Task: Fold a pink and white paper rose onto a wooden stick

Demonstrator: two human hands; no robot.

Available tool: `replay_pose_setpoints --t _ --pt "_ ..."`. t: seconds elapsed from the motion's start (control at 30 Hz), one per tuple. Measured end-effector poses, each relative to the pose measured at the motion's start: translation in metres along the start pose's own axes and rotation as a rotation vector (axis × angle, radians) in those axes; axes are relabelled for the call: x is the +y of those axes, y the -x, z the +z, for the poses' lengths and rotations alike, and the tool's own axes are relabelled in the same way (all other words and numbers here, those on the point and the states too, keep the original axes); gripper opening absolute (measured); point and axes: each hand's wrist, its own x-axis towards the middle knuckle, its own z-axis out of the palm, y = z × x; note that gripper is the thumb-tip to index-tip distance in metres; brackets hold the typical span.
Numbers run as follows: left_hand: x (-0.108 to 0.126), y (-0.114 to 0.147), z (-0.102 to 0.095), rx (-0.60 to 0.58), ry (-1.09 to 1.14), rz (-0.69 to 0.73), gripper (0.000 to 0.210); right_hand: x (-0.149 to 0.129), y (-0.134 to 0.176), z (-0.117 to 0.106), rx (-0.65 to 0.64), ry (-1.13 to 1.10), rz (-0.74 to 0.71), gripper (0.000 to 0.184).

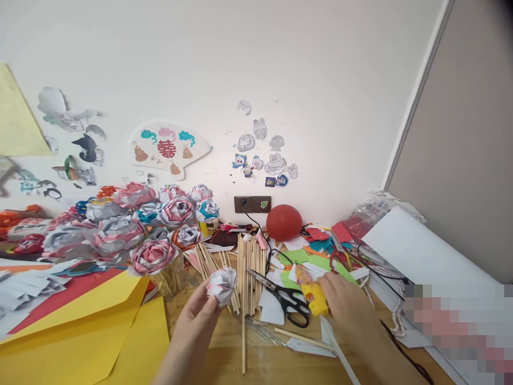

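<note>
My left hand (pixel 197 316) pinches a small paper flower (pixel 222 286), white with some pink, just left of the bundle of wooden sticks (pixel 251 267). Wrapped around a yellow hot glue gun (pixel 313 297) is my right hand (pixel 343 299); the gun's front end points up and to the left, away from the flower. A long whitish glue stick (pixel 339 350) juts from its back. Between my hands lie black-handled scissors (pixel 286 299), partly over white paper pieces. One wooden stick (pixel 243 342) reaches toward the table's near side.
Finished paper flowers (pixel 156 255) stand bunched at the left, behind yellow paper sheets (pixel 80 331). A red balloon (pixel 284 222) rests by the wall below a socket (pixel 252 204) with a plugged cable. Green paper scraps (pixel 294 256) and a white sheet (pixel 425 262) lie at the right.
</note>
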Motion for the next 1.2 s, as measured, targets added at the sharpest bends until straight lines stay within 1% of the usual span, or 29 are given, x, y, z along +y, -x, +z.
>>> replay_pose_setpoints --t 0.07,0.1,0.2,0.27,0.33,0.37,0.4,0.43,0.5,0.57,0.6,0.63,0.67,0.7,0.77,0.83,0.9,0.93,1.0,1.03,1.1,1.17,1.2 --pt "0.004 -0.003 -0.001 0.029 0.032 0.009 0.044 0.022 0.002 0.016 -0.09 0.001 0.139 0.026" --pt "0.005 -0.004 -0.001 0.049 0.047 0.003 0.041 0.031 0.002 0.023 -0.145 -0.025 0.2 0.029" --pt "0.006 -0.011 -0.001 0.118 0.117 -0.034 0.04 0.049 0.002 0.038 -0.272 -0.109 0.362 0.032" --pt "0.004 -0.014 -0.002 0.143 0.176 -0.052 0.042 0.046 -0.002 0.042 -0.272 -0.156 0.372 0.028" --pt "0.003 -0.017 -0.002 0.115 0.208 -0.05 0.042 0.027 -0.009 0.04 -0.192 -0.207 0.383 0.02" --pt "0.003 -0.018 -0.002 0.097 0.208 -0.041 0.041 0.011 -0.014 0.037 -0.168 -0.269 0.387 0.019" --pt "0.004 -0.018 -0.002 0.087 0.202 -0.031 0.041 -0.009 -0.018 0.034 -0.175 -0.346 0.384 0.02" --pt "0.004 -0.019 -0.003 0.086 0.194 -0.023 0.041 -0.03 -0.022 0.03 -0.234 -0.42 0.353 0.022" --pt "0.006 -0.02 -0.003 0.099 0.183 -0.011 0.042 -0.076 -0.031 0.023 -0.407 -0.522 0.25 0.031" --pt "0.008 -0.021 -0.004 0.087 0.19 -0.01 0.042 -0.115 -0.04 0.02 -0.522 -0.528 0.18 0.044" --pt "0.009 -0.022 -0.005 0.076 0.199 -0.017 0.041 -0.13 -0.044 0.021 -0.58 -0.483 0.167 0.048" --pt "0.009 -0.023 -0.006 0.074 0.211 -0.022 0.039 -0.142 -0.049 0.023 -0.596 -0.435 0.156 0.051" --pt "0.009 -0.024 -0.007 0.08 0.224 -0.029 0.036 -0.15 -0.052 0.025 -0.604 -0.39 0.152 0.048" --pt "0.009 -0.025 -0.008 0.093 0.238 -0.035 0.034 -0.154 -0.056 0.028 -0.617 -0.364 0.162 0.043" --pt "0.008 -0.027 -0.009 0.107 0.265 -0.049 0.031 -0.156 -0.06 0.033 -0.615 -0.329 0.204 0.043" --pt "0.008 -0.026 -0.008 0.092 0.294 -0.07 0.031 -0.149 -0.061 0.035 -0.601 -0.316 0.233 0.047" --pt "0.008 -0.023 -0.007 0.043 0.317 -0.091 0.033 -0.137 -0.059 0.031 -0.576 -0.29 0.237 0.047" --pt "0.008 -0.021 -0.006 0.008 0.325 -0.098 0.033 -0.13 -0.057 0.028 -0.526 -0.272 0.232 0.049" --pt "0.009 -0.016 -0.003 -0.067 0.328 -0.109 0.032 -0.111 -0.049 0.019 -0.382 -0.282 0.204 0.053" --pt "0.01 -0.014 -0.002 -0.095 0.325 -0.113 0.031 -0.101 -0.045 0.014 -0.29 -0.279 0.215 0.053" --pt "0.012 -0.01 0.001 -0.122 0.316 -0.125 0.03 -0.08 -0.033 0.005 -0.066 -0.317 0.177 0.042" --pt "0.014 -0.006 0.003 -0.137 0.308 -0.137 0.031 -0.061 -0.022 -0.003 0.084 -0.378 0.027 0.032" --pt "0.014 -0.005 0.004 -0.146 0.304 -0.142 0.032 -0.053 -0.017 -0.007 0.15 -0.385 -0.041 0.031"
